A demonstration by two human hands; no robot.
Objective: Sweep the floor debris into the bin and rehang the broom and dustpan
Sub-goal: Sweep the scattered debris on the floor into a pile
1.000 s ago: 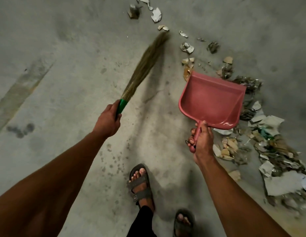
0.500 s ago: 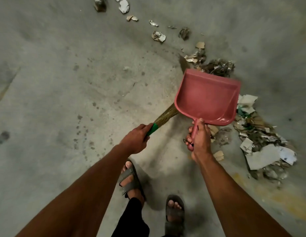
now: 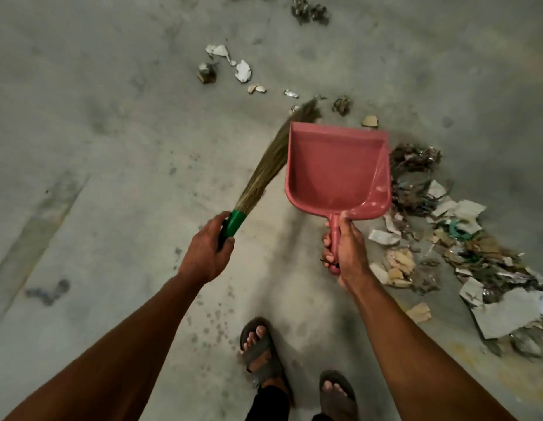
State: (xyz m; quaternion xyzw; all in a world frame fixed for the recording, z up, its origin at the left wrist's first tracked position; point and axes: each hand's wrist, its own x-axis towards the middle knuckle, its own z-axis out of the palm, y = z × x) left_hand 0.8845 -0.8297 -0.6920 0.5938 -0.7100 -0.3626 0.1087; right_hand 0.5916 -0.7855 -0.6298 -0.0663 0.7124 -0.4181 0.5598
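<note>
Head view: looks down on two bare arms, a grey concrete floor [image 3: 97,123] and scattered litter.
Left hand [image 3: 208,249]: clenched round the green collar of the broom [image 3: 265,165], thumb on top.
Right hand [image 3: 344,250]: wrapped round the handle of the pink dustpan [image 3: 337,171], fingers curled from beneath.
Broom handling: likely light; grass bristles soft and springy, apt to flick small scraps rather than push them; stiffest at the green collar, so best held there, as now.
Dustpan handling: rigid thin plastic, probably light and a little slick; handle the only sensible hold; lip must sit flat on the floor or scraps slip under.
Broom position: slants forward and right from the left hand, tip passing behind the pan's far left corner.
Dustpan position: straight ahead of the right hand, mouth pointing away, pan holding nothing visible; whether the lip touches the floor cannot be told.
Debris pile [image 3: 446,238]: torn paper, card and dark scraps, just right of the right hand and the pan's right wall.
Loose scraps [image 3: 242,71]: white and tan pieces well ahead of both hands, beyond the broom tip.
Feet: two sandals [image 3: 261,354] behind and between the hands.
Bin: not in view.
Stage, as judged: gathering barely begun; tipping and rehanging not yet done.
</note>
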